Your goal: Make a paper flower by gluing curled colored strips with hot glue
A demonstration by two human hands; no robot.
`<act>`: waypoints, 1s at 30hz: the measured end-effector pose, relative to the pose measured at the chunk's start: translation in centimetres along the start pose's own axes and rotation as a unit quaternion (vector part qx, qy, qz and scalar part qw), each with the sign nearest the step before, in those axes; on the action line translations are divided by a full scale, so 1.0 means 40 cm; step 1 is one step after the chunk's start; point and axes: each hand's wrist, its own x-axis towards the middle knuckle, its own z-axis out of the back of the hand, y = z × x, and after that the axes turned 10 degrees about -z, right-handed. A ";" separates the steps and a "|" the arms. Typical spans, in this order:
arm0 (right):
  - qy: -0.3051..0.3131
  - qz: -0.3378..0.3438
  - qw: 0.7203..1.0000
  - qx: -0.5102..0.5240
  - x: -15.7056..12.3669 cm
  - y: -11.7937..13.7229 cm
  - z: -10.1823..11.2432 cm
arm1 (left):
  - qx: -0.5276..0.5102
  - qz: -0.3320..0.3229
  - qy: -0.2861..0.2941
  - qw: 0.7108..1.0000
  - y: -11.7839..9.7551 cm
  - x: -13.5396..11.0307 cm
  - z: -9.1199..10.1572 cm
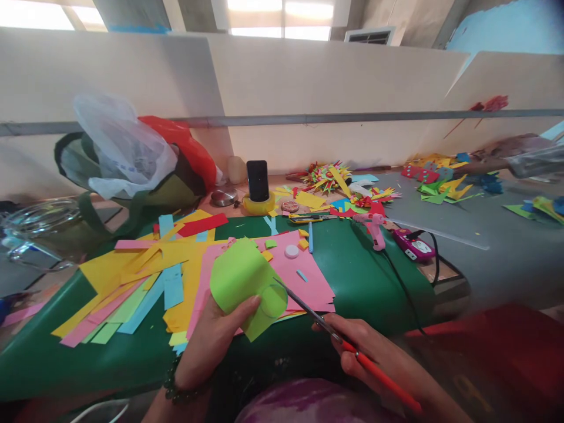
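My left hand [220, 329] pinches a lime-green sheet of paper [240, 273] between thumb and fingers, above the pink paper. A small circle outline shows on the sheet's lower right part. My right hand [361, 346] is closed round a pair of scissors [326, 326] with metal blades and a long orange-red handle. The blade tips point up and left, at the right edge of the green sheet. Pink sheets [315, 276] lie under and behind the green one, with a round white cap [291, 251] and small paper scraps on them.
Coloured paper strips [145, 294] spread over the green mat [365, 288] on the left. Behind stand a phone [258, 181] on a tape roll [259, 204] and a bag [132, 170]. A pink glue gun [373, 229] with its cord lies right. Another person's arm [529, 161] reaches in.
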 end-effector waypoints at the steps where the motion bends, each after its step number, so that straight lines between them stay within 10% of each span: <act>1: 0.004 0.001 1.000 0.002 0.002 -0.005 0.000 | 0.002 0.003 0.001 1.000 0.002 0.000 0.000; 30: 0.082 -0.033 0.996 0.007 0.013 -0.043 0.001 | -0.011 -0.003 0.085 0.996 -0.016 0.026 0.035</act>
